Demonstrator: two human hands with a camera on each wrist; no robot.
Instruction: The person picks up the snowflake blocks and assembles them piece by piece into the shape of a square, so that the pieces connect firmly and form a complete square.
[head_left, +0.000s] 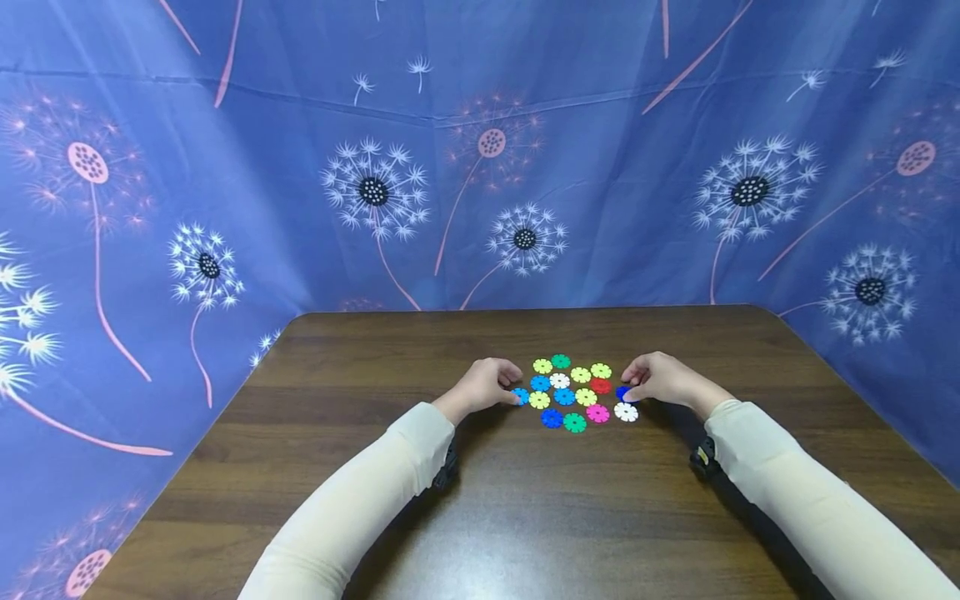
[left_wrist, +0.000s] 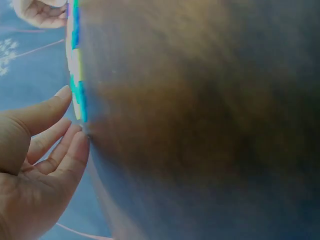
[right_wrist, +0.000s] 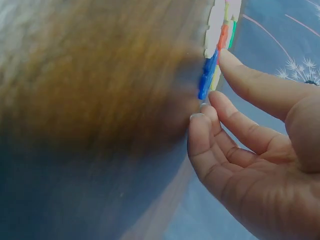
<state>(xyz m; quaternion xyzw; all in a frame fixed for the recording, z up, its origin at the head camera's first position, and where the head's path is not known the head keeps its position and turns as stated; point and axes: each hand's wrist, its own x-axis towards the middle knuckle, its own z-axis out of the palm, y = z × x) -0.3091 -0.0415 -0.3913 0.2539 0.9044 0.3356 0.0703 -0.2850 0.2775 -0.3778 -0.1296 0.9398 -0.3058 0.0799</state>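
Note:
Several flower-shaped plastic discs with notched rims lie flat in a loose cluster on the wooden table (head_left: 480, 508). At the cluster's left edge my left hand (head_left: 485, 387) is beside a light blue disc (head_left: 521, 397), thumb and fingers parted around its side. My right hand (head_left: 663, 383) is at the right edge, its thumb over part of a dark blue disc (head_left: 622, 391). In the right wrist view that blue disc (right_wrist: 206, 80) shows next to the parted thumb and fingertips. Nearest below it lies a white disc (head_left: 626, 412).
Between the hands lie yellow (head_left: 586, 397), red (head_left: 601, 386), pink (head_left: 597, 413) and green (head_left: 574, 422) discs, with more blue and white ones. A blue dandelion-print cloth (head_left: 450, 167) hangs behind the table's far edge.

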